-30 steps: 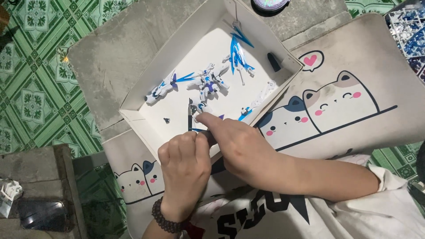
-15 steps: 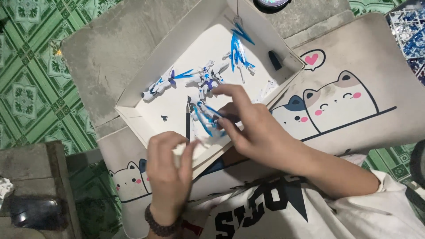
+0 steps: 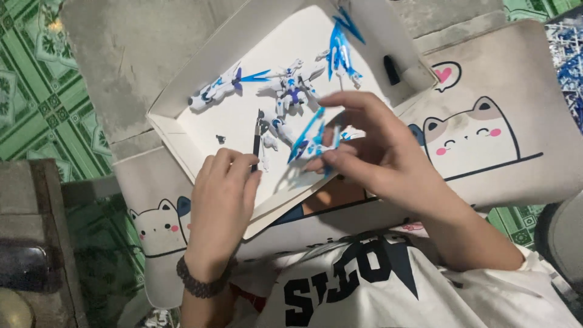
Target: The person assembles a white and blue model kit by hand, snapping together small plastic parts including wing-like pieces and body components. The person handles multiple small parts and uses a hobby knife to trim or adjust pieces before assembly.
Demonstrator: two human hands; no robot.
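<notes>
A shallow white cardboard box lid lies open before me with white and blue model robot parts in it. My left hand grips a thin dark tool upright over the lid's near edge. My right hand pinches a translucent blue wing-shaped piece just above the lid. The white and blue robot body lies in the middle of the lid, a white limb piece to its left, and a blue wing assembly at the far right corner.
The lid rests on a beige cloth with cartoon cats. A small black part lies by the lid's right wall. Green patterned floor tiles are on the left, a dark wooden block at lower left.
My right hand has lifted the blue wing piece off the lid and moved it right. My left hand stays at the near edge, still holding the dark tool.
</notes>
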